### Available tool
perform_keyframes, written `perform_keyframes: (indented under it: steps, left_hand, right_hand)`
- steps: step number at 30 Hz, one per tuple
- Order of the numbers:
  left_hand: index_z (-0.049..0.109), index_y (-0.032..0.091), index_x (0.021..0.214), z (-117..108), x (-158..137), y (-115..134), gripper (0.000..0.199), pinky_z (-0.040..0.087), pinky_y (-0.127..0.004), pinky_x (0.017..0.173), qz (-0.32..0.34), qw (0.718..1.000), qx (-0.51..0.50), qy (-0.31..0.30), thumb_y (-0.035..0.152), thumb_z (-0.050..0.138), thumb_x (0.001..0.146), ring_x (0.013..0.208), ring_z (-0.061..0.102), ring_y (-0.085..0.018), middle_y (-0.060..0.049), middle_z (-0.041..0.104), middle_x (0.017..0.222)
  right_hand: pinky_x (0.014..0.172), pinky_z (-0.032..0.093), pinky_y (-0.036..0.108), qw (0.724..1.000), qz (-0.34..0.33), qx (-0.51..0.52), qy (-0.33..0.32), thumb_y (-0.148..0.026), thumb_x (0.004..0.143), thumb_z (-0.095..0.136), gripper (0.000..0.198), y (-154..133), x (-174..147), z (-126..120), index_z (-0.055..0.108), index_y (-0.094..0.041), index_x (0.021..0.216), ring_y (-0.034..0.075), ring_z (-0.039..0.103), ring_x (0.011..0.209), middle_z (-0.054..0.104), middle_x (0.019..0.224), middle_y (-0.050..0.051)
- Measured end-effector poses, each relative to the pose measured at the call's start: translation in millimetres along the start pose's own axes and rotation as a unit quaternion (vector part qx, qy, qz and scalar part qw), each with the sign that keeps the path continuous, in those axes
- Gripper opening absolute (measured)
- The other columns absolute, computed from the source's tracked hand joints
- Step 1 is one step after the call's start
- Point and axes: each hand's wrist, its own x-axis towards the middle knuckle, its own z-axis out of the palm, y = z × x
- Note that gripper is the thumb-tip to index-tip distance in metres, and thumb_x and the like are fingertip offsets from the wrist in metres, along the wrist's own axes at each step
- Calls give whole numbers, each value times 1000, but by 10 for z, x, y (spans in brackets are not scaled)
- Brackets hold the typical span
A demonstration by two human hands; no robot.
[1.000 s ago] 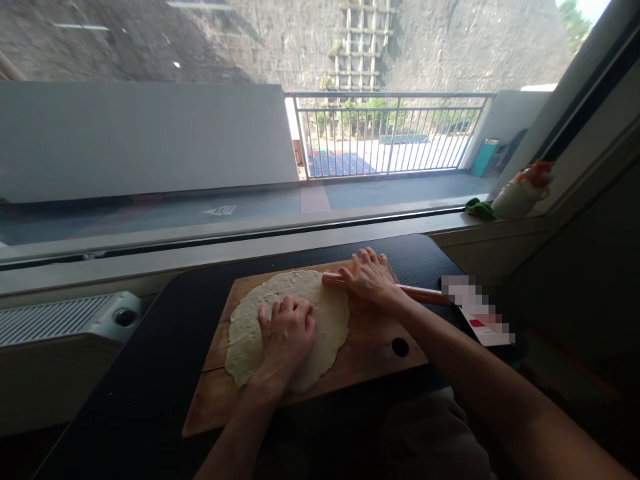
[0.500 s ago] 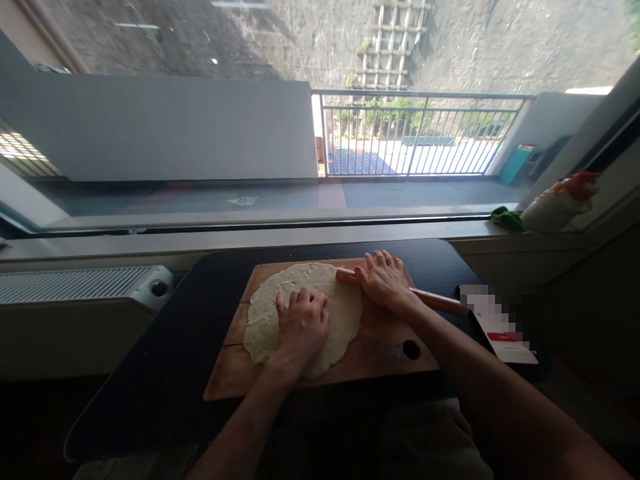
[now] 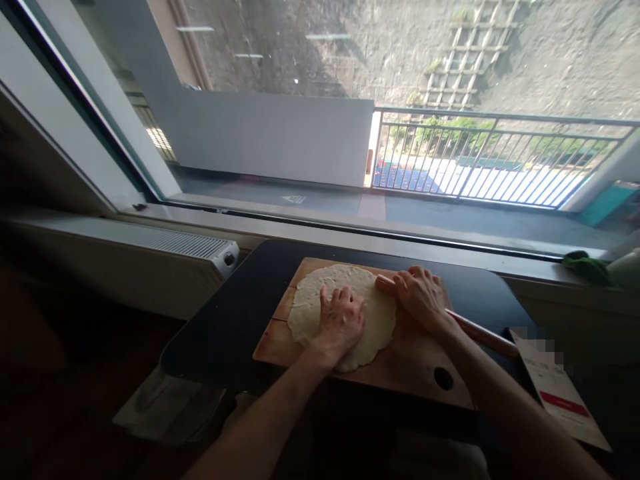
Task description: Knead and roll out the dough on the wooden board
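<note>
A wide round sheet of dough lies on a wooden cutting board, covering its left and middle parts. My left hand rests palm down on the dough, fingers somewhat bent and apart, with nothing held. At the dough's upper right edge, my right hand is wrapped over a wooden rolling pin. One end of the pin touches the dough's edge; the other sticks out to the right beyond the board. My forearm and hand cover the pin's middle.
The board sits on a black table with rounded corners. A card with a red stripe lies at the table's right. A white radiator stands left, under the window. On the sill at right is a green item.
The camera has turned left and tilted, so everything appears further right. Both hands keep nearly the same places on the dough and the rolling pin.
</note>
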Motion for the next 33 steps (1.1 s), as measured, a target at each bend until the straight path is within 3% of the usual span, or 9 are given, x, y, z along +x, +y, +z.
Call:
perform_keyframes:
  steps: [4, 8, 13, 16, 19, 25, 30, 33]
  left_hand:
    - [63, 23, 92, 31, 14, -9, 17, 18, -55, 107, 2, 1000, 0, 7, 23, 48, 84, 98, 49, -23, -6, 56, 97]
    - [63, 23, 92, 56, 28, -35, 19, 17, -54, 107, 8, 1000, -2, 13, 23, 46, 85, 97, 50, -23, -6, 57, 96]
    - [64, 24, 93, 76, 27, -57, 21, 17, -54, 107, 21, 1000, -6, 18, 23, 45, 85, 96, 50, -23, -6, 57, 95]
    - [65, 25, 93, 96, 33, -63, 22, 16, -54, 107, 20, 1000, -7, 19, 23, 44, 85, 96, 49, -24, -6, 57, 94]
    - [65, 24, 94, 111, 40, -65, 22, 17, -55, 106, 17, 1000, -1, 20, 23, 44, 85, 95, 49, -24, -6, 57, 95]
    - [64, 24, 93, 108, 35, -71, 22, 16, -55, 106, 25, 999, 6, 20, 23, 44, 85, 95, 49, -24, -6, 57, 95]
    - [65, 24, 93, 88, 29, -59, 21, 15, -55, 107, 15, 1000, -4, 16, 22, 45, 85, 96, 50, -24, -6, 57, 95]
    - [64, 24, 92, 79, 20, -54, 20, 14, -55, 108, 11, 1000, -7, 13, 22, 46, 85, 98, 50, -24, -6, 57, 95]
  right_hand:
    - [74, 38, 30, 1000, 20, 14, -12, -45, 98, 16, 52, -70, -53, -5, 61, -20, 100, 19, 59, 83, 62, 97, 8]
    - [72, 37, 29, 999, 20, 25, -33, -43, 99, 17, 47, 84, -89, -57, 59, -22, 102, 19, 61, 81, 65, 97, 6]
    - [83, 38, 29, 998, -33, 43, -35, -41, 98, 22, 41, 161, -229, -103, 57, -24, 112, 19, 57, 98, 63, 109, 5]
    - [92, 35, 36, 999, 24, 32, -19, -44, 97, 23, 44, 111, -134, -86, 52, -23, 123, 24, 50, 110, 58, 120, 8]
    - [96, 32, 42, 995, 79, 31, -52, -48, 96, 22, 50, 35, -114, -71, 47, -20, 129, 27, 46, 117, 52, 128, 11]
    - [110, 12, 46, 999, -16, 22, -31, -52, 95, 22, 57, -94, -413, -72, 37, -18, 139, 27, 14, 140, 31, 149, 10]
    - [110, 12, 49, 996, 34, 18, -82, -56, 94, 15, 66, -67, -356, -91, 43, -13, 135, 29, 12, 141, 26, 151, 14]
    - [112, 10, 45, 997, -27, 22, -64, -56, 94, 19, 66, -144, -537, -83, 35, -12, 141, 26, 8, 142, 25, 152, 11]
